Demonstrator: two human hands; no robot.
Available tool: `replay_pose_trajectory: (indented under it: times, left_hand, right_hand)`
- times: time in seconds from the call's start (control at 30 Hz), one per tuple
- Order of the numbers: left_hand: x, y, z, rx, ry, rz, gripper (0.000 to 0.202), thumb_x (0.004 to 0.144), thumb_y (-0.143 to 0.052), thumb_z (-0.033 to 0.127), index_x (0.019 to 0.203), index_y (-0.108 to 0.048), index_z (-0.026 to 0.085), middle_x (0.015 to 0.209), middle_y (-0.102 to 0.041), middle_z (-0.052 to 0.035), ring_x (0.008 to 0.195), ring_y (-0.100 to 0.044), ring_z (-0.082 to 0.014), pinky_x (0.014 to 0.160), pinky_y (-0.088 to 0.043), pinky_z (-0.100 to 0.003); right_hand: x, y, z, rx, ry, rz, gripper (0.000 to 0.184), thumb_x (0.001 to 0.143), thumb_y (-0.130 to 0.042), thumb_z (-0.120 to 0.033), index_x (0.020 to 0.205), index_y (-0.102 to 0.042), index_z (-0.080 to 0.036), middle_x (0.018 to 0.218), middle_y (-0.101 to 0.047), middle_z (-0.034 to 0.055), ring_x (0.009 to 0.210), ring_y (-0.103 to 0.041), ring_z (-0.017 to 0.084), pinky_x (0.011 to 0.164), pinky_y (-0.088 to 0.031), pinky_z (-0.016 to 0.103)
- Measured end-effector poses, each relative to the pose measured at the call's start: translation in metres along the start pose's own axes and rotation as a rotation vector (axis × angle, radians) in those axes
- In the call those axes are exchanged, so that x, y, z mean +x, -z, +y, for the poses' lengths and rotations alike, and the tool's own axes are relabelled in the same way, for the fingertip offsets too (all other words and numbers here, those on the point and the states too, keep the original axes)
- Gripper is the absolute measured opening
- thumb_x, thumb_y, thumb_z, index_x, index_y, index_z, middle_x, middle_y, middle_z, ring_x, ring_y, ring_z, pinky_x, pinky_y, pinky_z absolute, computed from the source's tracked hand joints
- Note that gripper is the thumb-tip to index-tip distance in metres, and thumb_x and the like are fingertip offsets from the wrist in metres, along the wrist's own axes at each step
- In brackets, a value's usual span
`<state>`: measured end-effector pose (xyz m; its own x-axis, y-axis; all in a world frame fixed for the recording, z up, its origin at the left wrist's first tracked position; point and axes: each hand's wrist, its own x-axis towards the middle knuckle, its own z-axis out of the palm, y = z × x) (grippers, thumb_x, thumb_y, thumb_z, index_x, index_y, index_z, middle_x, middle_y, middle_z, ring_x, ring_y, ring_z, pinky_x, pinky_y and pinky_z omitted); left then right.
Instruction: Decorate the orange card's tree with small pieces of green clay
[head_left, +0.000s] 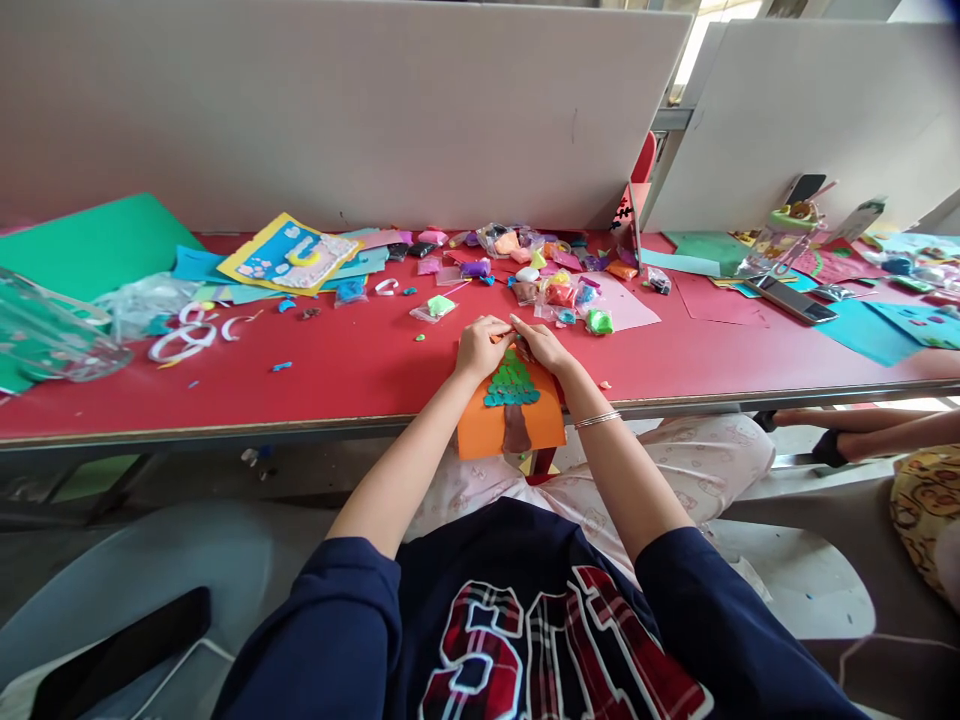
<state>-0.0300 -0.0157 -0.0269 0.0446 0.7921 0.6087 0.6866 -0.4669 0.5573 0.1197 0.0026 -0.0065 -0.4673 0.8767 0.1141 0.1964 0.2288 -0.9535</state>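
Orange card [474,425], just one, bearing one tree [511,385], has two half-curled hands [482,346] at its top, hold unclear.

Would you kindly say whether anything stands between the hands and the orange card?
Nothing visible does: the left hand and right hand are at the top of the orange card, and packets lie beyond.

Fingers [527,328] of the left hand [481,348] and right hand [546,346] sit close together over an orange card [475,432], colourful packets [561,292] beyond them.
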Motion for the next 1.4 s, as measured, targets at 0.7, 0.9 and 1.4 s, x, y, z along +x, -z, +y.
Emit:
replay_pose_trajectory:
  times: [0.7,0.9,1.4]
  left_hand:
    - [-0.006,0.003,-0.003,0.292,-0.178,-0.037,0.028,0.094,-0.052,0.033,0.075,-0.070,0.020,0.074,-0.068,-0.0057,0.076,-0.058,-0.0196,0.066,-0.044,-0.030]
    - [-0.007,0.004,-0.001,0.374,-0.210,-0.035,0.032,0.096,-0.046,0.032,0.075,-0.067,0.020,0.073,-0.066,-0.0064,0.077,-0.058,-0.0206,0.065,-0.044,-0.031]
    - [-0.009,0.002,0.005,0.295,-0.235,0.042,0.020,0.094,-0.045,0.025,0.084,-0.061,0.019,0.081,-0.064,-0.0075,0.084,-0.059,-0.0225,0.079,-0.047,-0.035]
  right_hand:
    - [0.003,-0.001,0.008,-0.067,0.015,0.125,0.042,0.088,-0.054,-0.042,0.055,-0.045,-0.018,0.047,-0.048,-0.0025,0.048,-0.045,0.009,0.053,-0.035,0.022]
    - [0.003,-0.001,0.006,-0.052,0.008,0.109,0.038,0.089,-0.055,-0.035,0.056,-0.044,-0.019,0.047,-0.048,-0.0027,0.047,-0.043,0.009,0.051,-0.033,0.023]
    - [0.002,-0.003,0.001,0.110,-0.028,0.230,0.036,0.090,-0.049,-0.028,0.056,-0.045,-0.019,0.042,-0.043,-0.0043,0.040,-0.039,0.008,0.045,-0.031,0.023]
